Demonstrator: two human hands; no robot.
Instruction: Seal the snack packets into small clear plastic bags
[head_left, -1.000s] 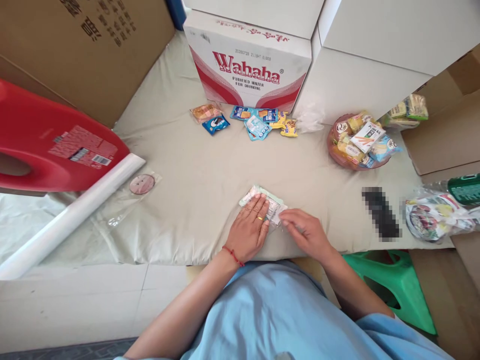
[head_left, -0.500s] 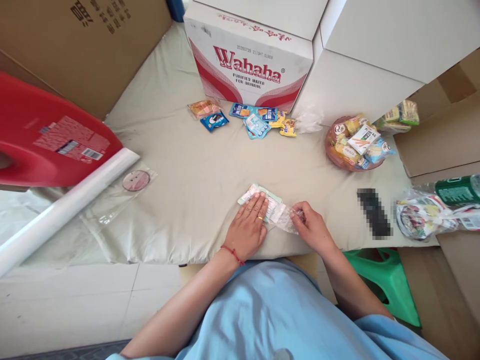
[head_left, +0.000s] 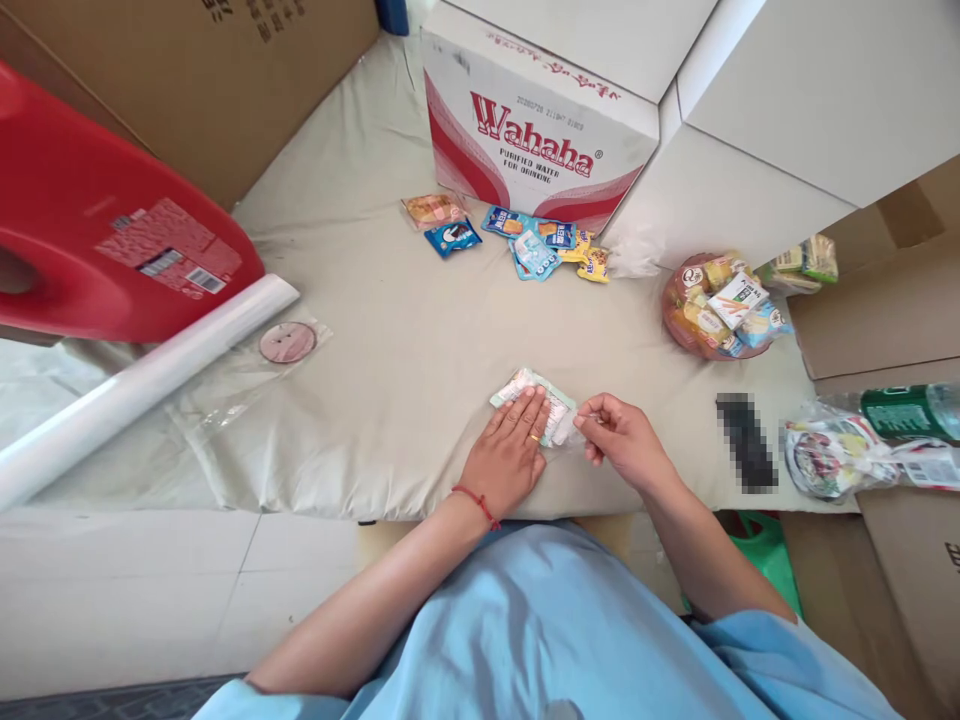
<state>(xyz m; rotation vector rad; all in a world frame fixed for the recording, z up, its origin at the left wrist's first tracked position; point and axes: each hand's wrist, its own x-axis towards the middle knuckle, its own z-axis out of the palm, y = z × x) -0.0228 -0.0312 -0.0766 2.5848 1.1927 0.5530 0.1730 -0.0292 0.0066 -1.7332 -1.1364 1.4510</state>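
My left hand [head_left: 512,452] lies flat with fingers stretched on a clear bag of snack packets [head_left: 527,385] near the front edge of the cloth-covered table [head_left: 390,340]. My right hand [head_left: 622,440] is closed in a pinch on the bag's clear plastic end, just right of the left hand's fingertips. Part of the bag is hidden under my left hand.
Loose snack packets [head_left: 525,240] lie at the back by a Wahaha box [head_left: 532,140]. A pink bowl of snacks [head_left: 716,305] stands at the right. A plastic roll [head_left: 142,385], a red stool [head_left: 97,240], a green bottle [head_left: 907,410] and a bagged bowl [head_left: 832,455] sit around.
My right hand has gathered the bag's loose plastic end and pulled in closer to the left hand. The left hand stays pressed on the bag. The view has shifted slightly.
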